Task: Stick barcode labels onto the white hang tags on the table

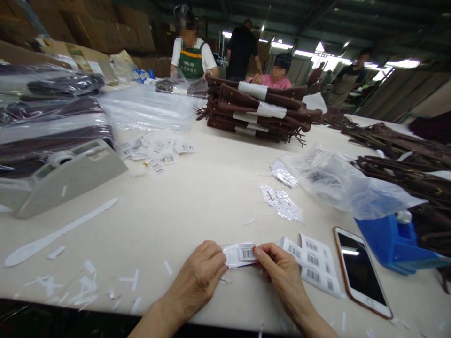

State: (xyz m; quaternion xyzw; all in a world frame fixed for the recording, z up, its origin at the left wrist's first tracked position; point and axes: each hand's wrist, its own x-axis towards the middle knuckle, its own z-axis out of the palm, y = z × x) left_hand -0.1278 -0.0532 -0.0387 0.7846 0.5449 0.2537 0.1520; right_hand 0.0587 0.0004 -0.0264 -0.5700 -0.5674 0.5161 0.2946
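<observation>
Barcode label (243, 253), small white paper rectangle with black bars, sits at near centre just above the tabletop (197, 202), pinched at both ends. Left hand (199, 277) closed, thumb and fingertips gripping the label's left end; right hand (278, 272) closed, pinching its right end beside the barcode. Just right of the right hand, a sheet of barcode stickers (313, 265), flat, glossy, several printed rectangles in rows, lying on the tabletop. Further right, a smartphone (361, 272), dark glass screen, rose-gold rim, rounded corners, lying flat. Blue plastic tape dispenser (394, 244) just beyond it at the right. Clear crinkled plastic bag (338, 183) mid-right, with small loose tags (282, 202) scattered left of it. Grey tape dispenser (66, 176), wedge-shaped, at left. White paper backing scraps (84, 281), thin strips, littered at near left. Stack of dark brown leather-like pieces (257, 112) with white paper bands at far centre. Clear plastic sheets (148, 108) at far left. People stand at the far end. Tabletop is pale, smooth, matte.
</observation>
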